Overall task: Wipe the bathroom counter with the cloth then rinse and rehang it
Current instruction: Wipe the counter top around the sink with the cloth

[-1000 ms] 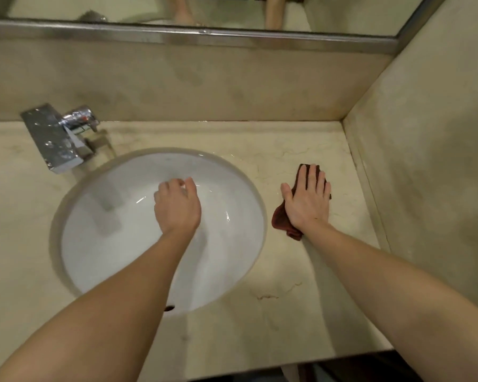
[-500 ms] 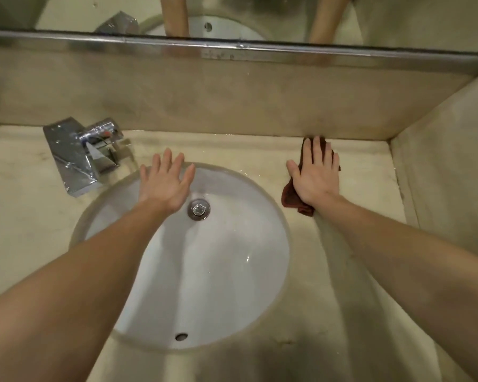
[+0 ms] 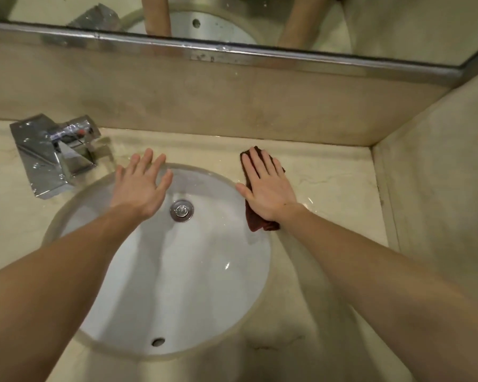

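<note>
A dark red cloth (image 3: 256,223) lies on the beige marble counter (image 3: 331,186), at the right back rim of the sink. My right hand (image 3: 265,188) presses flat on it, fingers straight and pointing at the back wall, so most of the cloth is hidden under the palm. My left hand (image 3: 141,186) hovers open with spread fingers over the sink's back rim, just right of the faucet (image 3: 53,155), and holds nothing.
The white oval sink (image 3: 177,285) has a chrome drain (image 3: 181,210) and fills the middle. A stone backsplash (image 3: 204,100) runs behind, with the mirror (image 3: 260,17) above. A wall (image 3: 439,194) closes the counter on the right. Water glistens on the counter.
My right hand slid the cloth from beside the sink to the back of the counter, then left along the rim. My left hand opened and moved from over the basin to its back rim.
</note>
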